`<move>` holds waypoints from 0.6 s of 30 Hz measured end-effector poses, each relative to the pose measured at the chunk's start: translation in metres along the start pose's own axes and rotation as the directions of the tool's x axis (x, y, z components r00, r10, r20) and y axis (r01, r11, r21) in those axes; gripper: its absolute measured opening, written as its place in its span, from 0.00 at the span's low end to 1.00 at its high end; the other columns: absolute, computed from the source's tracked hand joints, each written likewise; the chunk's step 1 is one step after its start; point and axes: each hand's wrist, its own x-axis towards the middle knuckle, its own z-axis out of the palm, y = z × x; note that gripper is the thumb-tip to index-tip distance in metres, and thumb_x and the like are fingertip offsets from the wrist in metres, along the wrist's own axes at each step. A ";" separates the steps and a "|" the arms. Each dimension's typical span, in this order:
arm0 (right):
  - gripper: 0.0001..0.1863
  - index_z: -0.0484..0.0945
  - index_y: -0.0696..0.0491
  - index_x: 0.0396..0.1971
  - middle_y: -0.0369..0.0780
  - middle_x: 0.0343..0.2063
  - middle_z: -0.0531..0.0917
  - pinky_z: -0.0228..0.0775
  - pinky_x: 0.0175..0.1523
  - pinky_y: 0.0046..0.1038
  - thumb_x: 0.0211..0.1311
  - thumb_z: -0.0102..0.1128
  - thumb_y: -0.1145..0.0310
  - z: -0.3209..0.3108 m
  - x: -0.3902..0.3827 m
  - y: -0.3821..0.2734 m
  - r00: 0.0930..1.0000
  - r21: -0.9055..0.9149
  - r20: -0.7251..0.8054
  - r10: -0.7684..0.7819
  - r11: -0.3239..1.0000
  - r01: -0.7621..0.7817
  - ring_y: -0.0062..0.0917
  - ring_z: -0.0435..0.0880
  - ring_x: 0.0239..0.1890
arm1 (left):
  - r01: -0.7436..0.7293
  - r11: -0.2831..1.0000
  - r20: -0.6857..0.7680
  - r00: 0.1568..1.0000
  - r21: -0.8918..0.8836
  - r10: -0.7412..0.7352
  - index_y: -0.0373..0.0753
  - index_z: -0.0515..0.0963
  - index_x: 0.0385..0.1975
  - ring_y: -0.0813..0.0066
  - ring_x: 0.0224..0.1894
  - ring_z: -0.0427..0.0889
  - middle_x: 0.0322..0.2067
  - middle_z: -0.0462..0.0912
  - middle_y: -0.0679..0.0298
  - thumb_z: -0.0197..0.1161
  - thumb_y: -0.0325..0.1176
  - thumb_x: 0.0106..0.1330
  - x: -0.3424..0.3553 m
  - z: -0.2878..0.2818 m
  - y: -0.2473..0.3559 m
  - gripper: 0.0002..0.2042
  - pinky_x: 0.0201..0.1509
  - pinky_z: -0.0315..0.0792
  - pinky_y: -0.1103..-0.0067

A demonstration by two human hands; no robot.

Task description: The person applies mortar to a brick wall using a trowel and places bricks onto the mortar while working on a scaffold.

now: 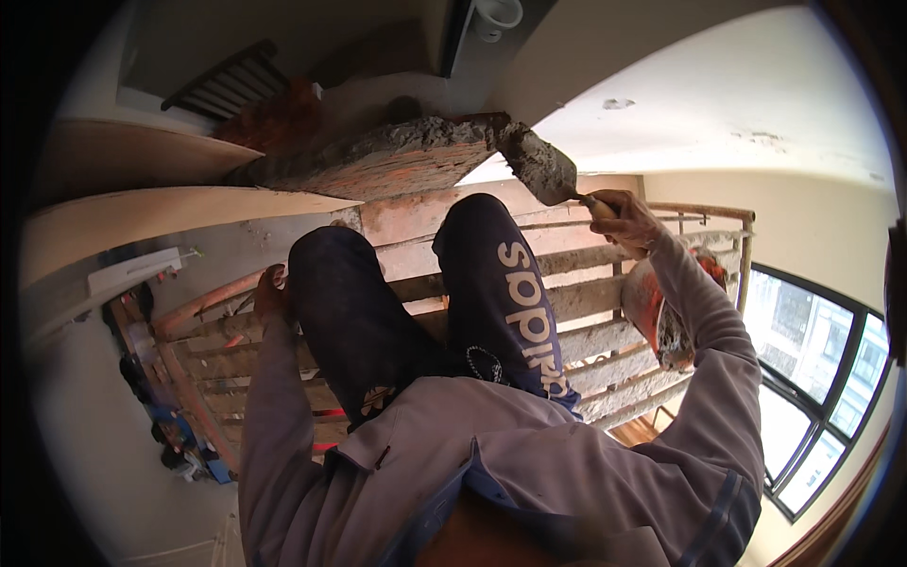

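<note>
In my right hand (625,223) is the wooden handle of a trowel (540,165), its blade coated with grey mortar. The blade's tip meets the right end of a rough ledge (397,156) with wet mortar along its top edge. My left hand (271,293) is beside my left knee, fingers curled at the rusty scaffold rail (208,300); its grip is partly hidden. By my right forearm stands a mortar-smeared bucket (644,300), partly covered by the sleeve.
My legs rest over a slatted scaffold platform (595,298) with gaps between boards. Curved pale boards (189,213) extend at the left. Beyond the platform's right end is a black-framed window (812,378). A dark slatted chair (231,80) stands below at the far left.
</note>
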 end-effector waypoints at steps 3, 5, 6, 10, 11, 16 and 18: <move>0.20 0.77 0.62 0.41 0.36 0.20 0.77 0.69 0.19 0.19 0.47 0.68 0.70 0.010 0.062 0.022 0.996 0.011 0.093 -0.004 1.000 0.003 0.16 0.75 0.16 | -0.014 1.000 -0.047 0.999 0.024 0.015 0.41 0.75 0.48 0.65 0.52 0.79 0.47 0.80 0.59 0.65 0.37 0.60 -0.011 -0.006 0.020 0.17 0.57 0.72 0.71; 0.20 0.79 0.59 0.40 0.38 0.21 0.79 0.71 0.24 0.25 0.44 0.69 0.69 0.021 0.091 0.029 0.997 0.002 0.072 0.041 0.999 -0.041 0.21 0.77 0.18 | -0.032 0.999 -0.077 0.997 -0.034 0.029 0.41 0.75 0.48 0.65 0.52 0.79 0.46 0.80 0.58 0.65 0.36 0.60 -0.013 -0.003 0.007 0.16 0.57 0.72 0.71; 0.20 0.79 0.59 0.40 0.38 0.21 0.79 0.71 0.24 0.25 0.44 0.69 0.69 0.024 0.106 0.033 0.995 0.004 0.088 0.038 0.999 -0.039 0.21 0.77 0.18 | -0.076 0.993 -0.101 0.993 -0.094 0.066 0.40 0.76 0.48 0.65 0.52 0.79 0.46 0.80 0.57 0.65 0.35 0.60 -0.014 -0.002 0.002 0.16 0.58 0.71 0.71; 0.10 0.80 0.51 0.34 0.44 0.32 0.84 0.74 0.37 0.39 0.50 0.56 0.70 0.032 0.156 0.037 0.965 -0.586 -0.073 -0.251 0.794 0.162 0.43 0.82 0.32 | -0.096 0.983 -0.084 0.993 -0.159 0.083 0.40 0.76 0.48 0.64 0.52 0.79 0.46 0.80 0.58 0.65 0.33 0.59 -0.022 -0.001 -0.002 0.17 0.58 0.71 0.71; 0.13 0.78 0.49 0.39 0.43 0.33 0.83 0.74 0.37 0.39 0.52 0.55 0.72 0.037 0.161 0.042 0.940 -0.647 -0.106 -0.325 0.740 0.183 0.42 0.82 0.33 | -0.085 0.987 -0.078 0.994 -0.138 0.074 0.39 0.75 0.48 0.64 0.51 0.79 0.46 0.80 0.59 0.64 0.36 0.61 -0.024 -0.002 0.000 0.17 0.56 0.71 0.71; 0.22 0.67 0.47 0.56 0.41 0.42 0.74 0.74 0.42 0.36 0.59 0.47 0.76 0.080 0.208 0.070 0.930 -0.902 -0.192 -0.313 0.429 -0.041 0.34 0.77 0.45 | -0.036 0.993 -0.062 0.998 -0.109 0.029 0.38 0.75 0.48 0.64 0.51 0.80 0.46 0.80 0.59 0.66 0.32 0.57 -0.028 -0.014 0.034 0.18 0.56 0.72 0.71; 0.27 0.67 0.46 0.56 0.41 0.37 0.74 0.74 0.41 0.39 0.54 0.52 0.78 0.087 0.212 0.080 0.879 -0.851 -0.296 -0.373 0.521 -0.066 0.37 0.77 0.42 | -0.017 0.996 -0.044 0.999 -0.088 0.013 0.38 0.77 0.46 0.66 0.49 0.80 0.44 0.81 0.59 0.66 0.32 0.56 -0.026 -0.014 0.034 0.17 0.54 0.73 0.71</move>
